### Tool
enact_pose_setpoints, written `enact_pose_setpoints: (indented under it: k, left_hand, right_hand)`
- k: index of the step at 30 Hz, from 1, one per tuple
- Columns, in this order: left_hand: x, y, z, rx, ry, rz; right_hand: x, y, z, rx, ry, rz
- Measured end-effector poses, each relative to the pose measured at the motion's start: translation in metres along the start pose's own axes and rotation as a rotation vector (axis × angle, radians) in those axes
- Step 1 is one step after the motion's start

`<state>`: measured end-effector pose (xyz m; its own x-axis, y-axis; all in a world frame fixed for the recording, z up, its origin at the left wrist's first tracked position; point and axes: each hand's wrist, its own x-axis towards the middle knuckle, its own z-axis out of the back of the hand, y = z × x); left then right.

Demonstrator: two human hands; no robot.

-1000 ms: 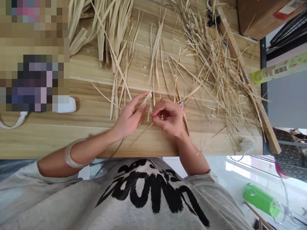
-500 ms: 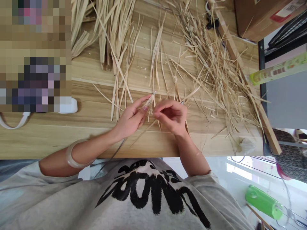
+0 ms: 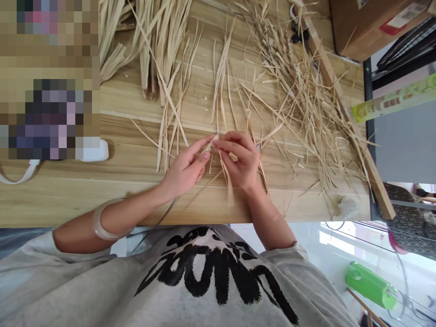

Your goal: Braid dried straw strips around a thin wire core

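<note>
My left hand [image 3: 182,170] is closed around a small, pale piece wrapped in straw [image 3: 209,146], with a thin metal tip [image 3: 218,133] poking out of its upper end. My right hand [image 3: 243,159] meets it from the right, thumb and fingers pinched together at the wrapped piece. From under the right fingers a straw strip [image 3: 229,181] hangs toward the table edge, its lower end blurred. What exactly the right fingertips grip is partly hidden. A thin grey cable [image 3: 168,209] runs from below my left hand down past the table edge.
Long straw bundles [image 3: 166,50] lie at the back left, and a tangled straw heap [image 3: 306,100] at the right beside a wooden bar [image 3: 374,175]. A cardboard box [image 3: 354,32] stands at the far right. A green bottle [image 3: 369,285] is below the table.
My right hand has moved up and left, from beside the wrapped piece to touching it. A strip now dangles under its fingers. My left hand has stayed almost still.
</note>
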<state>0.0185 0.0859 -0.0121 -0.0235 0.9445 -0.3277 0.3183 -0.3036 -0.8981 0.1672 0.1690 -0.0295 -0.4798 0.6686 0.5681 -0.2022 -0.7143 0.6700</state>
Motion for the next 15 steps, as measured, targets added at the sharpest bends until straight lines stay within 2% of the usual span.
enact_pose_setpoints:
  k: [5, 15]
  left_hand:
    - [-0.001, -0.005, -0.002, 0.033, -0.038, 0.025]
    - [-0.002, -0.004, 0.0, 0.047, -0.034, 0.017]
  right_hand:
    - [-0.01, 0.002, -0.007, 0.045, -0.086, -0.051]
    - [-0.02, 0.003, -0.014, 0.051, -0.105, -0.1]
